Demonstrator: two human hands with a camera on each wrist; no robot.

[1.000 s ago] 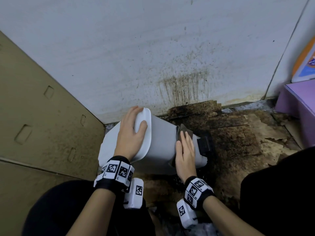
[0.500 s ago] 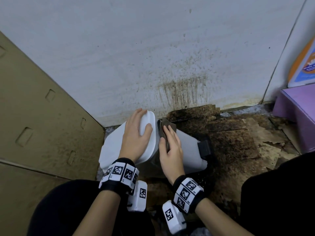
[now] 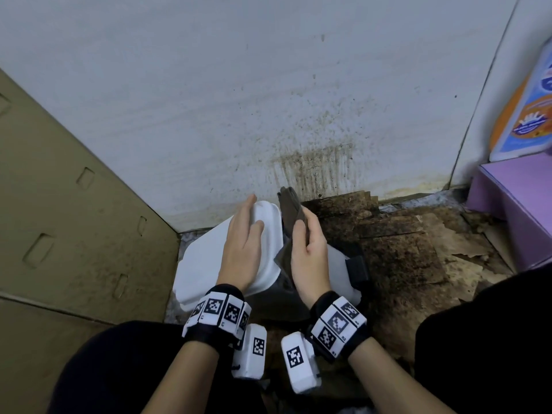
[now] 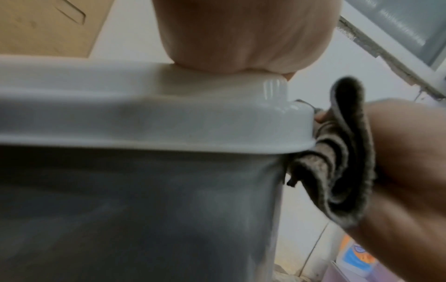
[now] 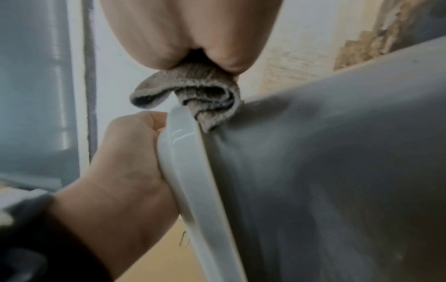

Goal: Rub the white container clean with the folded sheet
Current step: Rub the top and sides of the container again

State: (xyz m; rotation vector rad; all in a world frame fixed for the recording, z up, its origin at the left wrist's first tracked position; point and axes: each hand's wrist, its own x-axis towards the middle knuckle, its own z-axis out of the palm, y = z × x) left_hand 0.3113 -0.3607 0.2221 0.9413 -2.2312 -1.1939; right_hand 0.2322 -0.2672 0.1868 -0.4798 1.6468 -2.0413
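The white container point(image 3: 339, 264) lies on its side on the floor, its white lid point(image 3: 203, 264) toward the left. My left hand point(image 3: 242, 243) lies over the lid's upper rim, fingers on the lid face and thumb over the edge, gripping it. My right hand point(image 3: 307, 249) pinches the folded grey-brown sheet point(image 3: 289, 210) and presses it against the grey body just under the lid's rim. In the left wrist view the sheet point(image 4: 337, 171) sits beside the lid point(image 4: 144, 118). In the right wrist view the sheet point(image 5: 205, 95) touches the lid's rim point(image 5: 190, 171).
A stained white wall point(image 3: 268, 100) stands right behind the container. A brown cardboard panel point(image 3: 74, 204) closes off the left. Torn, dirty cardboard point(image 3: 403, 249) covers the floor to the right, with a purple box point(image 3: 522, 204) in the right corner. My dark-clad knees fill the bottom.
My right hand has slid the sheet along the container's body from near its base up to the lid's rim. The left hand has stayed on the lid.
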